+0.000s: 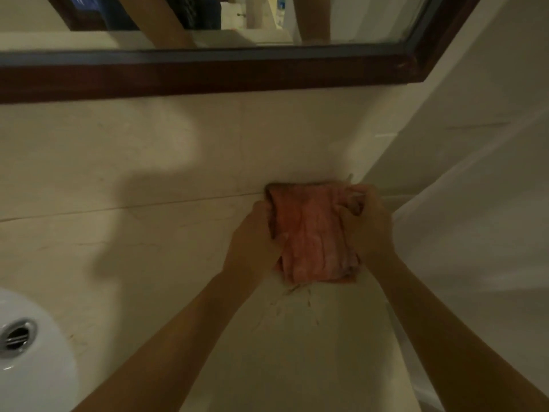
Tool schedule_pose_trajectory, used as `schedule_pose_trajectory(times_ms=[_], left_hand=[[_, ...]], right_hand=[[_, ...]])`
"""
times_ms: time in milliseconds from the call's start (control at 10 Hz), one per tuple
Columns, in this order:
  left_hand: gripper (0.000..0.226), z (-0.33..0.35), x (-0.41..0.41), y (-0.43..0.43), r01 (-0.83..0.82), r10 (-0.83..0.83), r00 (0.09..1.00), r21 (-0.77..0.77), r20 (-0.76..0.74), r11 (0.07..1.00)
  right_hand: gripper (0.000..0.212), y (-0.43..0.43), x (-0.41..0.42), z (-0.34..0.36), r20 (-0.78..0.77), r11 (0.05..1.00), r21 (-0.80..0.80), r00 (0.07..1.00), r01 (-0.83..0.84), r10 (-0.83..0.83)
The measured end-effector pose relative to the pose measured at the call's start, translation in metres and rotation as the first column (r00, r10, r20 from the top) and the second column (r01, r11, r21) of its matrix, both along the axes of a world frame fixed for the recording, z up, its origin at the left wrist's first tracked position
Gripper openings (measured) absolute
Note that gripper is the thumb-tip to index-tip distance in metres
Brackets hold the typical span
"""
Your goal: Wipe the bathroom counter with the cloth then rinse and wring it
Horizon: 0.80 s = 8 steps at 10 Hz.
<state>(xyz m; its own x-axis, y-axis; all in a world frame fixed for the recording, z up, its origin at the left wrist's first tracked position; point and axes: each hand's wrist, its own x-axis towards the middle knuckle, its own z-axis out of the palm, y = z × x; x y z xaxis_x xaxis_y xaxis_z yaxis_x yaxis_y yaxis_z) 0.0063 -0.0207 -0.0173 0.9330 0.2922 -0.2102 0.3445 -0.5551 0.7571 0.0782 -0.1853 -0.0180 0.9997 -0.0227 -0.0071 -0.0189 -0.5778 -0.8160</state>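
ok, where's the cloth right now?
Head view, right of centre: the cloth lies on the counter against the wall, left hand gripping its left edge, right hand its right edge.

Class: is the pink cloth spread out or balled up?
Spread out, though wrinkled: the cloth lies as a flat rectangle on the counter, the left hand and right hand gripping its side edges.

- The cloth point(312, 233) was salmon pink, streaked with faint lengthwise ribbing.
- The worktop point(133, 263) was cream with thin, pale brown marbled veins.
- The wall tile point(148, 150) behind it was the same cream.
- The mirror frame point(208, 80) was dark reddish brown.
- The basin point(44, 367) was glossy white, its overflow ring point(16, 336) shiny silver.
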Motion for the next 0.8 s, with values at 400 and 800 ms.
schedule_pose_trajectory(times_ms=[400,800], left_hand=[[0.053,-0.008,-0.014,0.005,0.246,-0.358,0.932,0.628,0.056,0.738],[0.067,-0.017,-0.042,0.034,0.302,-0.361,0.927,0.367,0.105,0.88]], right_hand=[[0.036,-0.007,-0.017,-0.014,0.229,0.856,-0.507,0.941,-0.105,0.251],[0.043,-0.021,-0.046,-0.007,-0.03,0.978,-0.148,0.989,-0.15,0.147]])
